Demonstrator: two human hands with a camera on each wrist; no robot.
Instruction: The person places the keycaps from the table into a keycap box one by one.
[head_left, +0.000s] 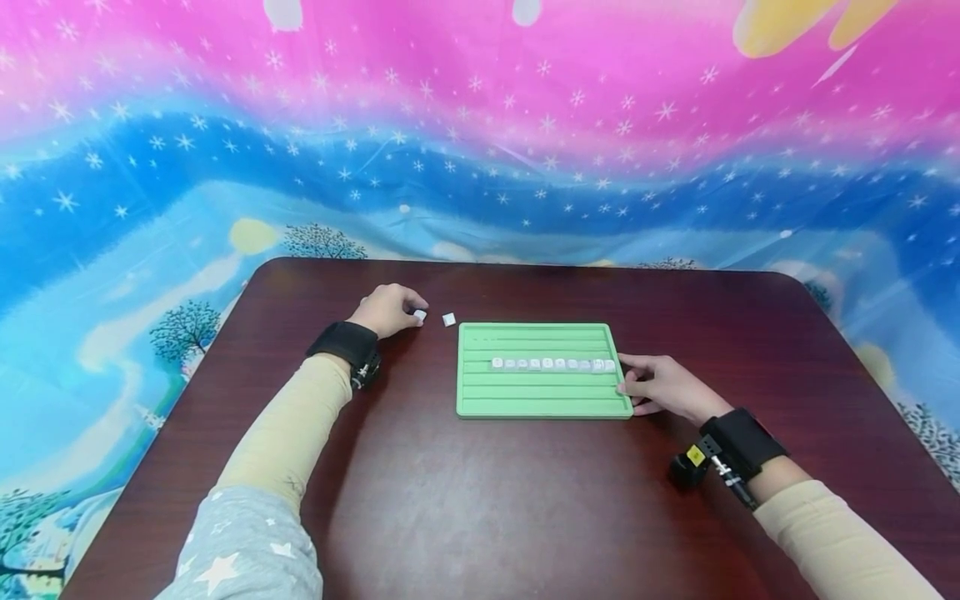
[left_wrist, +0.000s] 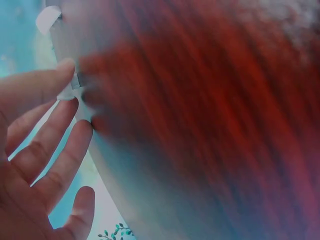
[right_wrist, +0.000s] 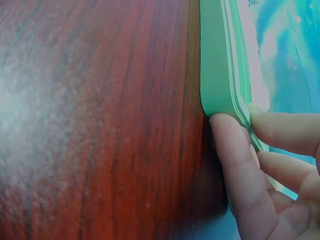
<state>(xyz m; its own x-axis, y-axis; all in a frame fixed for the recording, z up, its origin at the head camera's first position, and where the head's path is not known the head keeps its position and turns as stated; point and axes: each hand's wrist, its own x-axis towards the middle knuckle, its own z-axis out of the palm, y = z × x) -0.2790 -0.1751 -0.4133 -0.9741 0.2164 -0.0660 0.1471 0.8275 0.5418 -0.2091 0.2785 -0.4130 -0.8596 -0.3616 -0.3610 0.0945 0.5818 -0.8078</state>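
Note:
At the far left of the table my left hand [head_left: 386, 310] pinches a small white cube [head_left: 420, 316] between thumb and fingertips; in the left wrist view the fingers partly cover this cube [left_wrist: 66, 93]. Just right of it another white cube [head_left: 448, 319] lies loose on the wood. A light green ridged tray [head_left: 540, 408] sits flat near the middle, with a row of several white cubes [head_left: 547, 363] along one of its grooves, reaching its right side. My right hand [head_left: 667, 387] grips the tray's right edge, and the right wrist view has its fingers against the tray's corner [right_wrist: 217, 95].
The dark reddish-brown table [head_left: 487, 508] has rounded far corners. Behind it hangs a pink and blue patterned cloth [head_left: 480, 167]. Black bands with small cameras are on both wrists, the right one [head_left: 742, 446] close over the table.

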